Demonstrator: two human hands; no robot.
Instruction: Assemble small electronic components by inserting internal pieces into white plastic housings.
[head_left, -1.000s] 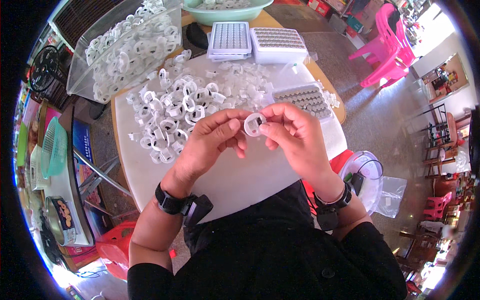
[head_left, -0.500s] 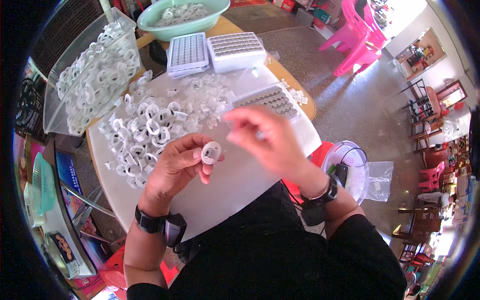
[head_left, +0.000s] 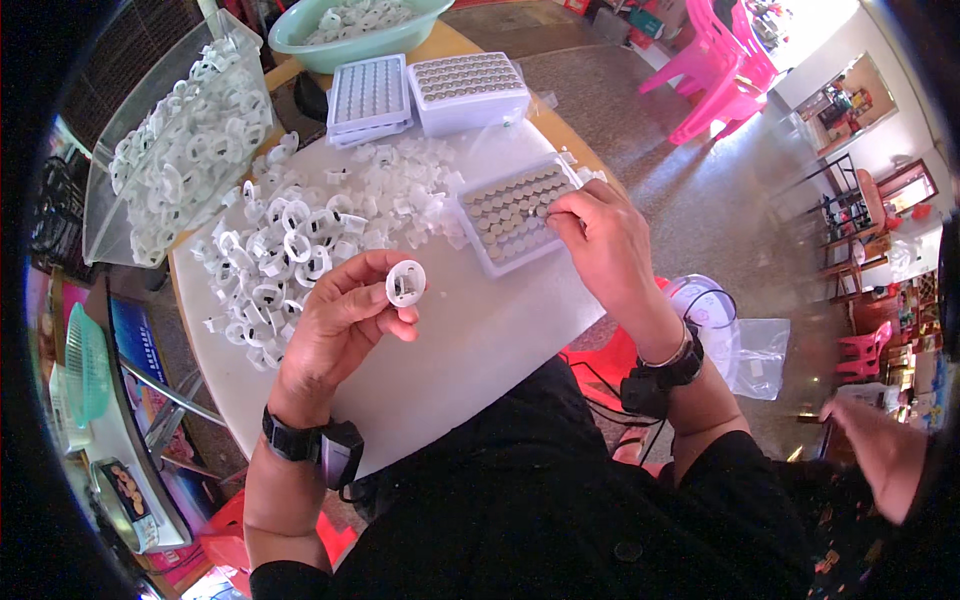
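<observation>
White surface bears a pale tray, seemingly within easy reach, the left hand pinches a round casing by its edge, apparently keeping its face clear, and the right hand, fingers narrowed, meets small grey discs, any grip unclear.

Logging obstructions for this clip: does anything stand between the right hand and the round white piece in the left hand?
Nothing visible does. The right hand is at the disc tray; toward the round white piece in the left hand, that tray and bare tabletop show beneath.
</observation>
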